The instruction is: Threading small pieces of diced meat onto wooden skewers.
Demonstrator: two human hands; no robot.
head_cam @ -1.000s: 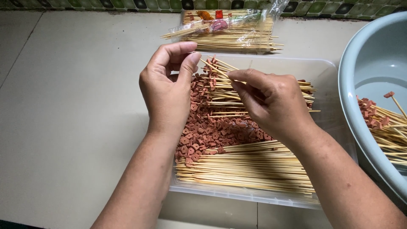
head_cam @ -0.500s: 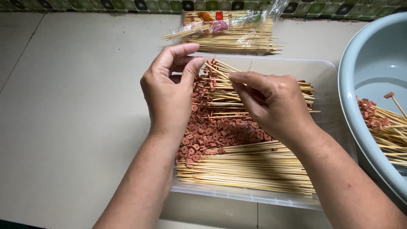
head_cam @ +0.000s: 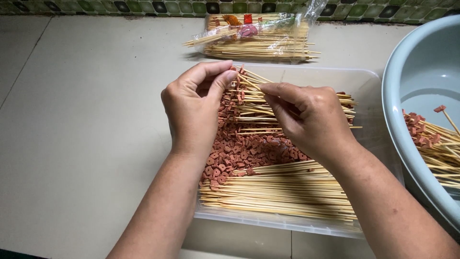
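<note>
- Your left hand [head_cam: 194, 112] hovers over the far left part of the clear plastic tray [head_cam: 357, 79], thumb and forefinger pinched together at the tip; whatever sits in that pinch is too small to make out.
- Your right hand [head_cam: 311, 120] is just beside it, over the middle of the tray, its fingers closed on a thin bamboo skewer [head_cam: 250, 82] whose free end runs up to the left-hand fingertips.
- The two hands are close but not touching; the skewer bridges the gap between them.
- Inside the tray, under both hands, lies a heap of small reddish-brown sausage pieces [head_cam: 244, 153], spread through the tray's middle.
- Along the tray's near side lies a neat bundle of bare skewers [head_cam: 282, 192], all lying lengthwise.
- At the tray's far side, partly behind your hands, sits a looser pile of skewers with pieces already on them [head_cam: 249, 108], their ends sticking out toward the right wall.
- Beyond the tray, against the tiled wall strip [head_cam: 143, 6], lies an opened plastic pack of skewers [head_cam: 261, 41].
- To the right of the tray stands a pale blue basin [head_cam: 397, 110], holding loaded skewers [head_cam: 431, 139] with red pieces at their tips.
- The tray rests on a beige tiled counter [head_cam: 81, 134].
</note>
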